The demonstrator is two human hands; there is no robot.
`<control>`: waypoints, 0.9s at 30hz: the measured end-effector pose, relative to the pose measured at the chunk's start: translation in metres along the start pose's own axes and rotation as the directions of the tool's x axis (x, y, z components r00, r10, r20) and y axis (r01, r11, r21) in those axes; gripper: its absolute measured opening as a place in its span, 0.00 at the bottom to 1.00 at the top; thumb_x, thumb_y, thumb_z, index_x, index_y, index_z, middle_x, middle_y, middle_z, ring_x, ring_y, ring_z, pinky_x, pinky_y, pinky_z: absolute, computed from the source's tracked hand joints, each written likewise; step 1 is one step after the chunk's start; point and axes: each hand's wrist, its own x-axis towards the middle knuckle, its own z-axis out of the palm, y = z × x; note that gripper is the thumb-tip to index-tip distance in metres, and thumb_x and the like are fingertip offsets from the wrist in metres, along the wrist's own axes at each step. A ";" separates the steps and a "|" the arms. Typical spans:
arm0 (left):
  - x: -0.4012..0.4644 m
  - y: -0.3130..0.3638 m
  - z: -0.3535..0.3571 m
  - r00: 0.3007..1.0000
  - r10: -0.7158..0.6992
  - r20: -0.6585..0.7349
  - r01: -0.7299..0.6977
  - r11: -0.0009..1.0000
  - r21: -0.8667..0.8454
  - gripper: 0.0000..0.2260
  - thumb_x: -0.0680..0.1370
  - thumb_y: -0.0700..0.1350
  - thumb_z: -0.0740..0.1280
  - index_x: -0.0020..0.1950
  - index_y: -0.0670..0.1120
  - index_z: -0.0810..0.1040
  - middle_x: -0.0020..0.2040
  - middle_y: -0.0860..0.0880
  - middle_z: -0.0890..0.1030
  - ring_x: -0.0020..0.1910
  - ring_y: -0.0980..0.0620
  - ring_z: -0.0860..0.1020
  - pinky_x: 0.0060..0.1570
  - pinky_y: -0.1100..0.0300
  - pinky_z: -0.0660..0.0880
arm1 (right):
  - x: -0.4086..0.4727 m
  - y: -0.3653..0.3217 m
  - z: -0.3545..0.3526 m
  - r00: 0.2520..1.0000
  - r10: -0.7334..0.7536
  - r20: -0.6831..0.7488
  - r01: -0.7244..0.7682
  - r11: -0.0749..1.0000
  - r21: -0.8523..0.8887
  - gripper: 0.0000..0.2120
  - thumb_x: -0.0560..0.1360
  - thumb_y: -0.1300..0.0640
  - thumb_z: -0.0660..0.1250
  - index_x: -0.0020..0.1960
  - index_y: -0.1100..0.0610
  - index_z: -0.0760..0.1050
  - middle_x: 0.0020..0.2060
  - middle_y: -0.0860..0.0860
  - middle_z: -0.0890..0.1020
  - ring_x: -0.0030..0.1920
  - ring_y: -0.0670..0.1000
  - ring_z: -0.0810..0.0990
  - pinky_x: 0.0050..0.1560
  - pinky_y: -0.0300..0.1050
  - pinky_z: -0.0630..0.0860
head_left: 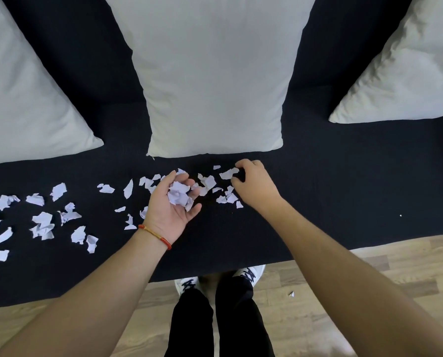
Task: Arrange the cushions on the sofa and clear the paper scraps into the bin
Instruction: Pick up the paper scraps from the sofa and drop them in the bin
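Your cushions look done: the left cushion [27, 99], the middle cushion [210, 78] and the right cushion [406, 73] all stand propped against the back of the sofa [331, 181], well apart from each other. The paper is what remains, and most of it is still out.

Your left hand [172, 207] is turned palm up, fingers loosely curled round a wad [179, 195] of gathered scraps. Your right hand [254, 184] is palm down on the seat, fingertips pinching one scrap [228, 173] just in front of the middle cushion. A few more pieces lie between and around your two hands.

The bigger job is the left scatter [42, 220], a wide spread of torn pieces on the seat, well apart from your hands and running to the picture's left edge. One stray bit [291, 294] lies on the floor [370, 266] near your right shoe, and a white speck sits on the seat to the right.

No bin is in view, so you will have to turn away to find it.

The seat's front edge runs just behind your wrists; sweeping scraps toward you risks dropping them over it. The seat to your right is bare and gives open room.
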 end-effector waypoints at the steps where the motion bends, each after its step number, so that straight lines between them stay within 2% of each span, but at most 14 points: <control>1: 0.000 0.002 -0.006 1.000 0.010 0.001 -0.010 1.000 0.022 0.14 0.84 0.56 0.63 0.44 0.52 0.83 0.43 0.54 0.84 0.40 0.55 0.85 0.34 0.58 0.81 | 0.006 0.002 0.004 1.000 -0.004 0.030 0.006 0.999 -0.039 0.24 0.80 0.51 0.69 0.74 0.52 0.71 0.68 0.53 0.72 0.64 0.56 0.75 0.56 0.49 0.77; 3: -0.001 0.004 -0.015 1.000 0.027 0.013 -0.027 0.998 0.052 0.15 0.84 0.56 0.62 0.46 0.52 0.83 0.46 0.54 0.85 0.41 0.55 0.85 0.34 0.58 0.81 | 0.013 0.000 0.009 0.998 -0.035 0.051 0.039 0.996 -0.080 0.30 0.77 0.47 0.73 0.76 0.50 0.70 0.69 0.52 0.70 0.67 0.55 0.71 0.57 0.50 0.77; 6: 0.000 0.007 -0.022 0.999 0.045 0.016 -0.046 0.997 0.056 0.16 0.84 0.56 0.62 0.44 0.52 0.84 0.48 0.53 0.85 0.43 0.54 0.85 0.38 0.56 0.82 | 0.016 -0.008 0.016 0.995 -0.068 0.077 0.077 0.989 -0.124 0.36 0.71 0.43 0.78 0.74 0.49 0.70 0.67 0.50 0.70 0.66 0.53 0.71 0.55 0.54 0.80; 11: 0.006 0.011 -0.015 0.998 0.051 0.027 -0.050 0.998 -0.035 0.18 0.84 0.56 0.64 0.41 0.52 0.87 0.50 0.51 0.86 0.46 0.52 0.85 0.42 0.55 0.84 | 0.005 -0.018 0.026 0.974 -0.098 0.205 0.159 0.938 -0.308 0.39 0.69 0.46 0.81 0.75 0.48 0.67 0.67 0.52 0.69 0.65 0.55 0.71 0.53 0.56 0.81; 15: 0.008 0.017 -0.008 0.997 0.053 0.057 -0.051 0.998 -0.046 0.13 0.84 0.55 0.65 0.47 0.49 0.83 0.49 0.49 0.85 0.46 0.51 0.84 0.44 0.53 0.84 | -0.003 -0.012 0.037 0.964 -0.126 0.235 0.207 0.908 -0.364 0.28 0.75 0.56 0.77 0.70 0.52 0.69 0.63 0.54 0.69 0.60 0.57 0.73 0.48 0.53 0.80; 20: 0.009 0.019 -0.009 0.996 0.068 0.064 -0.066 0.997 -0.044 0.12 0.83 0.55 0.66 0.48 0.48 0.82 0.49 0.49 0.85 0.46 0.51 0.85 0.45 0.53 0.84 | -0.007 -0.004 0.046 0.968 -0.168 0.189 0.222 0.921 -0.321 0.14 0.80 0.60 0.70 0.64 0.54 0.73 0.58 0.54 0.70 0.51 0.55 0.74 0.47 0.53 0.80; 24: 0.009 0.015 -0.014 0.997 0.055 0.050 -0.052 0.997 -0.052 0.13 0.83 0.54 0.67 0.45 0.48 0.84 0.51 0.48 0.86 0.46 0.51 0.86 0.47 0.53 0.85 | -0.004 0.001 0.051 0.967 -0.207 0.149 0.246 0.913 -0.324 0.08 0.80 0.64 0.68 0.58 0.56 0.77 0.54 0.52 0.72 0.46 0.55 0.77 0.41 0.47 0.73; 27: 0.008 0.012 -0.017 0.998 0.049 0.040 -0.047 0.997 -0.053 0.13 0.83 0.53 0.67 0.45 0.48 0.84 0.53 0.48 0.86 0.48 0.50 0.86 0.49 0.53 0.84 | -0.002 0.002 0.051 0.965 -0.219 0.143 0.256 0.907 -0.334 0.07 0.81 0.65 0.67 0.57 0.58 0.79 0.52 0.52 0.74 0.43 0.54 0.77 0.40 0.46 0.74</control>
